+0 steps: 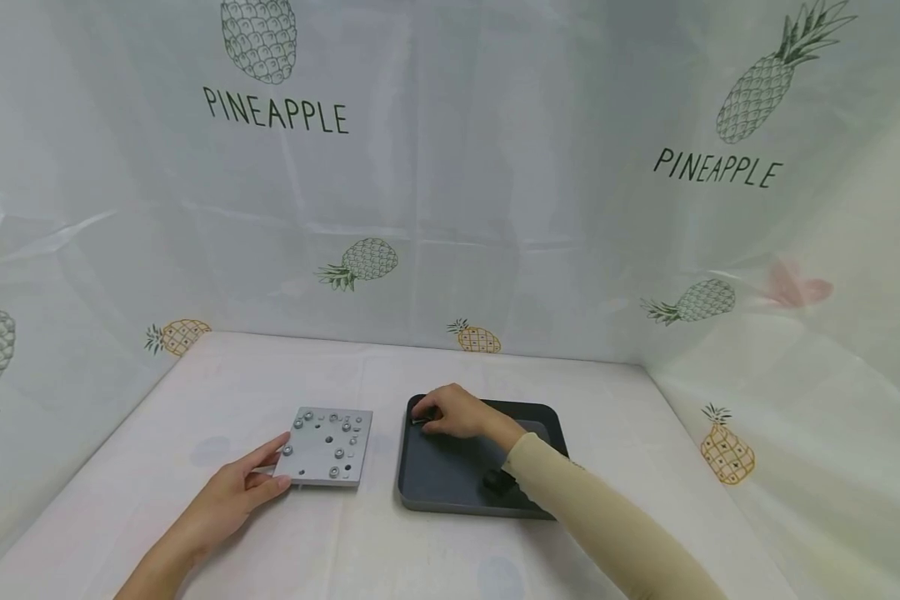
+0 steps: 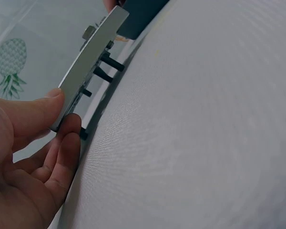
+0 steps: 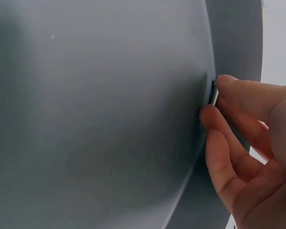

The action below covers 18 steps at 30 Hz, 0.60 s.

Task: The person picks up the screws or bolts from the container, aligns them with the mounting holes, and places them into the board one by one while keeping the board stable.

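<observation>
My left hand (image 1: 228, 500) grips the near left corner of a square silver metal plate (image 1: 318, 450), thumb on one face and fingers beneath. Several socket-head bolts and holes dot its upper face. Dark bolt ends (image 2: 113, 63) stick out of its underside in the left wrist view; whether they touch the table I cannot tell. Over the far left corner of a dark grey tray (image 1: 450, 505), my right hand (image 1: 453, 412) pinches a small, thin, shiny piece (image 3: 215, 95) against the tray wall. Fingers hide most of that piece, so its kind is unclear.
A small black object (image 1: 498, 481) lies in the tray's near right part, partly behind my right forearm. White cloth covers the table (image 1: 330, 550). A pineapple-print curtain (image 1: 525, 208) hangs behind and at both sides.
</observation>
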### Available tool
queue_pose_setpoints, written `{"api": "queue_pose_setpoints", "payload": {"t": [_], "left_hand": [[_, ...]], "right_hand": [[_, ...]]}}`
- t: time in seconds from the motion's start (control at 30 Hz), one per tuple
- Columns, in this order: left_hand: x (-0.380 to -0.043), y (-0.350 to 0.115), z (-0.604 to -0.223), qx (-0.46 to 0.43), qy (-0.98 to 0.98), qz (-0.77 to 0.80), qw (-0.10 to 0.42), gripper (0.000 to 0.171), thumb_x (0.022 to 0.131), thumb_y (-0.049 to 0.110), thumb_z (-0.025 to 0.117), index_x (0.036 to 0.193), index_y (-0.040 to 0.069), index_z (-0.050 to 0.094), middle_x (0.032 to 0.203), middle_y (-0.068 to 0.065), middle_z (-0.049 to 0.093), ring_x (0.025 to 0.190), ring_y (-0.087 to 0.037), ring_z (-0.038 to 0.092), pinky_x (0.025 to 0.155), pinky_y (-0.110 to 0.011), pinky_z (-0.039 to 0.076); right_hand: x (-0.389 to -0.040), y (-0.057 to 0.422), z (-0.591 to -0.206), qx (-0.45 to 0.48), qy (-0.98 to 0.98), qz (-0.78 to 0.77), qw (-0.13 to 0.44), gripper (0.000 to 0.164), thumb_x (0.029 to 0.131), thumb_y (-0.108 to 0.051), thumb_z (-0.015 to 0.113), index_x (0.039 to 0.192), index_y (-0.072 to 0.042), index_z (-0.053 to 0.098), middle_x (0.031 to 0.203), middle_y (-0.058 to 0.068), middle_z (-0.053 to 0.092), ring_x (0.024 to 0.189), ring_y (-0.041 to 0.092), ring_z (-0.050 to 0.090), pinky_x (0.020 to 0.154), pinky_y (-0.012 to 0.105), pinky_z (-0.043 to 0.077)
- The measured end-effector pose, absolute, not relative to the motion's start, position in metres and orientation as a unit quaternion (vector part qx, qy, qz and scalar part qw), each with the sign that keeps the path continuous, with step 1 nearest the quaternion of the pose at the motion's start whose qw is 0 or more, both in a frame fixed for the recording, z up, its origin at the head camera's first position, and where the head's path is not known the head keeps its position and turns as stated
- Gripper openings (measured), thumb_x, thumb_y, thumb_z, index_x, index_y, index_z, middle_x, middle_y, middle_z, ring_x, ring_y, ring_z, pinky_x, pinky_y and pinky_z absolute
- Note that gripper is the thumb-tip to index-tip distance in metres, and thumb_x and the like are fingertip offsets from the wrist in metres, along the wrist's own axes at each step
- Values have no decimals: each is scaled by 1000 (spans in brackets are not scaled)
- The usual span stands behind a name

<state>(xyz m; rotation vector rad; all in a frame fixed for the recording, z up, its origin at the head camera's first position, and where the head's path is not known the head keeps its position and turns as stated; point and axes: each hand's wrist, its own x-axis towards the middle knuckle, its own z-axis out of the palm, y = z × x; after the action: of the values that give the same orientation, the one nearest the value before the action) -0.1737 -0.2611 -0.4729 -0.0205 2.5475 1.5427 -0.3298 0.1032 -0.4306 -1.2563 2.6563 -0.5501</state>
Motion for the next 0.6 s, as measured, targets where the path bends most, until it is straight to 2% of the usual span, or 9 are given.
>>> {"api": "queue_pose_setpoints", "payload": {"t": [0.3,0.6], "left_hand": [[-173,-262,-473,-8,855,512,81,84,98,35,78,167,14,35,157,-27,46,108,-18,64,86,-20,51],[-174,-261,-472,-12,863,498,81,84,97,37,78,167,16,36,156,-25,48,107,-17,64,86,-20,51]], "right_hand": [[-331,95,-435,-417,894,-154,62,22,95,-13,82,117,-9,81,114,4,78,108,20,70,96,33,55],[-333,87,-439,-395,904,-149,68,8,92,-16,85,99,-15,84,99,-5,77,93,10,68,89,29,54]]}}
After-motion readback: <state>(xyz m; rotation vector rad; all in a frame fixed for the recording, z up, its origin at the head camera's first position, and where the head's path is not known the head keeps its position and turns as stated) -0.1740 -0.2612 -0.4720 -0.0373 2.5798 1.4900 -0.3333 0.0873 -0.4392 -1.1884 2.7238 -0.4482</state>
